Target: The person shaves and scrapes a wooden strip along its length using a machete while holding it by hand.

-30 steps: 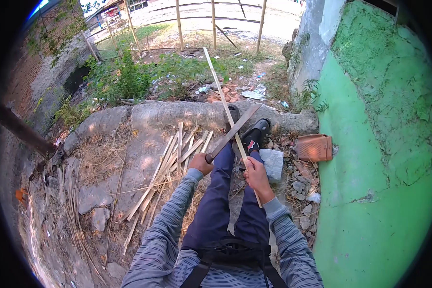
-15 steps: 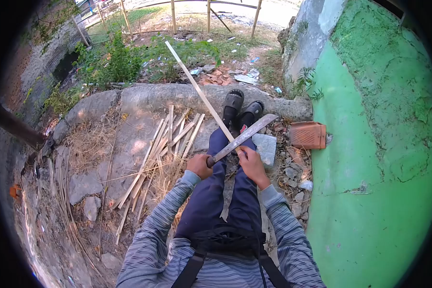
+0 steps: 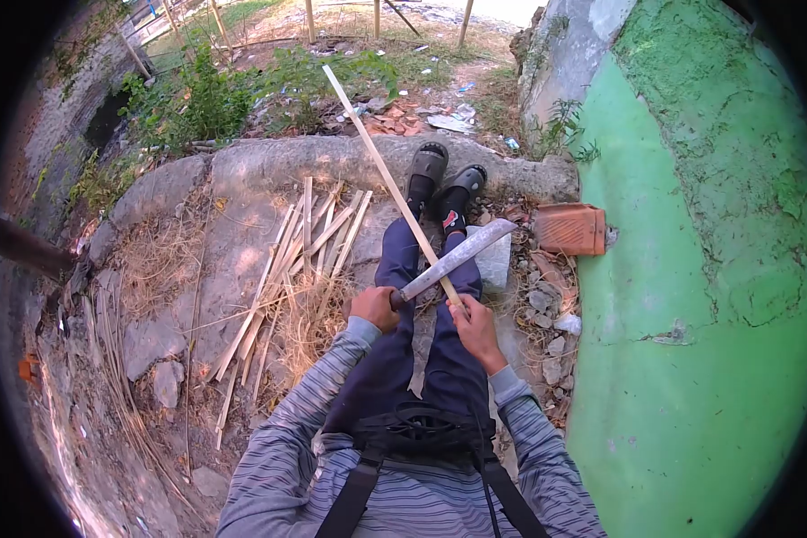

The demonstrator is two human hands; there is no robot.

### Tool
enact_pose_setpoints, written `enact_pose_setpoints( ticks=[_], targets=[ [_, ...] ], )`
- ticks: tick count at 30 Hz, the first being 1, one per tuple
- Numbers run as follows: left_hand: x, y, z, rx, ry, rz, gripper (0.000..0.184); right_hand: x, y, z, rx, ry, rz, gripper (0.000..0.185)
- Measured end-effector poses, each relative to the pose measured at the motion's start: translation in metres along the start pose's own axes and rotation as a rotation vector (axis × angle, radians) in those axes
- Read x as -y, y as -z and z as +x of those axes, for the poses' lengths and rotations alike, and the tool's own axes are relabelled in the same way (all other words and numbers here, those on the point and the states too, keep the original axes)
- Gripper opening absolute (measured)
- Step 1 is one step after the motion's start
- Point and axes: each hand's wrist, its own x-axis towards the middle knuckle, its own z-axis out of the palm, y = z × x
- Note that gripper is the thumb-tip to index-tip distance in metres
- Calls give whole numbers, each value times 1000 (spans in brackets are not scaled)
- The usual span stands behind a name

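Observation:
My left hand (image 3: 374, 308) is closed round the dark handle of a machete (image 3: 465, 256), whose broad worn blade points up and to the right above my legs. Pinched in my right hand (image 3: 476, 332) is the near end of a long pale bamboo strip (image 3: 372, 150), which slants up and left past my shoes. Blade and strip cross just beyond my right hand, seemingly in contact. On the ground left of my legs lies a pile of similar bamboo strips (image 3: 282, 260), with thin curled shavings (image 3: 307, 327) around it.
A green wall (image 3: 681, 394) rises close on my right, with an orange clay block (image 3: 570, 229) and rubble (image 3: 547, 300) at its foot. Past my shoes (image 3: 429, 166) runs a low concrete ledge (image 3: 323, 166). A dark pole (image 3: 31, 248) juts in from the left.
My right hand has drawn back toward my body with the bamboo strip, so the blade crosses it farther from that hand. The machete stays at nearly the same place. The view has shifted slightly.

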Motion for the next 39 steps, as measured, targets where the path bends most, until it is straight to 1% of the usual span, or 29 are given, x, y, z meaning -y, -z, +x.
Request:
enact_pose_setpoints(
  ticks=[1,3,4,6,10,12,15,20,22,24,26,27,28,31,32,34,35,36,38,39],
  targets=[
    [-2,0,0,7,3,-2,29,-1,-1,0,3,-7,-1,22],
    [-4,0,1,35,-13,25,28,3,-1,5,-58,92,-83,21],
    [-4,2,4,34,-9,23,28,5,0,3,-54,93,-85,21],
    [2,6,9,50,17,30,33,11,2,-1,-51,99,-192,22],
    [-2,-1,-1,-4,18,33,33,12,-4,1,-67,145,-277,22],
    [-10,-3,-10,69,36,-9,33,17,-6,5,-73,184,-328,19],
    [-1,0,-2,80,24,9,32,26,-5,-1,-69,185,-284,16],
    [5,1,-1,43,32,40,30,11,-7,-18,-73,174,-330,15],
    [20,-1,12,-43,183,-28,28,6,-6,-22,-77,146,-352,15],
    [25,-8,14,-7,156,-45,28,2,-7,-28,-56,148,-407,15],
    [12,-4,2,-3,10,-5,28,9,-9,-19,-51,119,-461,17],
    [-4,7,-9,26,-18,41,28,11,-9,-13,-60,144,-456,17],
    [-3,7,-7,26,-17,42,28,12,-10,-10,-69,174,-450,17],
    [13,2,13,-29,72,20,28,9,3,-29,-44,147,-460,18],
    [23,1,20,-28,73,19,28,8,6,-37,-31,143,-457,19],
    [29,4,27,-28,174,32,28,9,10,-40,-30,133,-466,18],
    [28,-1,25,-26,133,80,29,9,10,-43,-31,117,-470,18],
    [22,-7,18,-20,132,80,29,6,8,-39,-30,111,-470,18],
    [5,-12,5,32,56,67,29,1,1,-21,-61,130,-478,19],
    [-4,-5,2,79,81,88,30,1,1,-21,-60,133,-477,19]
  ],
)
